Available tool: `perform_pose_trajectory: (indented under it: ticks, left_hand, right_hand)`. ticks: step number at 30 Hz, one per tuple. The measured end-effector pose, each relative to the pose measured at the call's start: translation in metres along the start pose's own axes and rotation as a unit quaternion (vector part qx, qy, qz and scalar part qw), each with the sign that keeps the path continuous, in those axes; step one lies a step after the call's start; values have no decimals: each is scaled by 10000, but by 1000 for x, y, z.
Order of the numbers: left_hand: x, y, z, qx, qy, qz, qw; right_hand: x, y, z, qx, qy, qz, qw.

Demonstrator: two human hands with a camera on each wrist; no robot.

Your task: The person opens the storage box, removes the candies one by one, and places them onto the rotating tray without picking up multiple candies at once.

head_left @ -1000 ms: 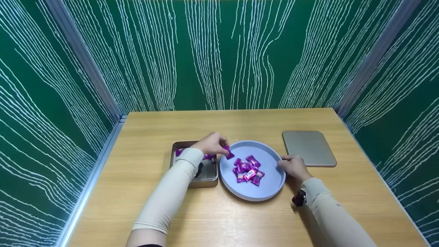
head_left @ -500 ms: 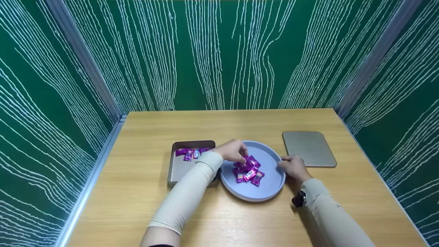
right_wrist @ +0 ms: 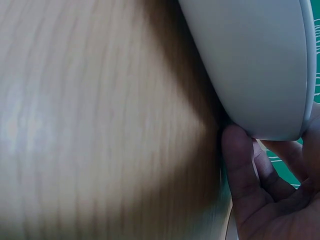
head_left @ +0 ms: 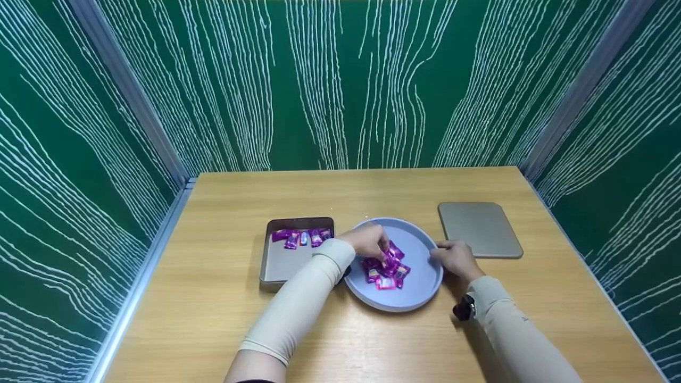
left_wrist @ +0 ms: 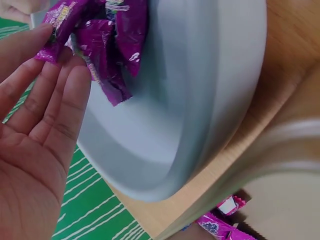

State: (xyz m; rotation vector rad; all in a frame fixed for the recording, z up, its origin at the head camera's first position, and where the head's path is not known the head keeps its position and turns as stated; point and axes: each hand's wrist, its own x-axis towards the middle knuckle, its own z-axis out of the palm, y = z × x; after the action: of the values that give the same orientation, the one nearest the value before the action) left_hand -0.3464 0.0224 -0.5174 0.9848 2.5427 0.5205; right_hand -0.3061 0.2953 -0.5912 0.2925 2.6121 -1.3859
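Note:
My left hand (head_left: pixel 367 240) reaches over the round pale blue-grey tray (head_left: pixel 417 290), fingers down among a pile of purple-wrapped candies (head_left: pixel 385 282). In the left wrist view its thumb and fingertips pinch one wrapped candy (left_wrist: pixel 60 27), with other candies right beside it. At the tray's right side, my right hand (head_left: pixel 456 259) grips the rim, its thumb at the top edge. The right wrist view shows the fingers (right_wrist: pixel 239 150) against the outside of the tray wall (right_wrist: pixel 255 75), low down near the wood.
Left of the tray stands a rectangular metal tin (head_left: pixel 282 266), with several purple candies (head_left: pixel 291 239) along its far side. A flat grey-brown lid (head_left: pixel 479 229) lies at the back right of the wooden table (head_left: pixel 239 330). Green panels with white lines (head_left: pixel 308 80) enclose the table.
My left hand has moved right from the tray's left edge into the pile, carrying a candy. A bright pink candy in the pile has shifted toward the front. My right hand keeps its place.

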Motion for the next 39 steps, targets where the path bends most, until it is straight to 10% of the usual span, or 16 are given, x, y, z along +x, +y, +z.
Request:
perform_pose_trajectory:
  ticks: [13,28,39]
  left_hand:
    - [-5,-11,-6,-429,118,-18,9990]
    - [-60,-65,-60,-374,584,-391,9968]
    - [-86,-100,-71,-72,434,-626,9971]
  right_hand:
    - [-1,1,-1,-266,110,-308,9991]
    - [0,0,-2,-82,-139,131,9998]
    - [-1,-3,-2,-107,-96,233,9996]
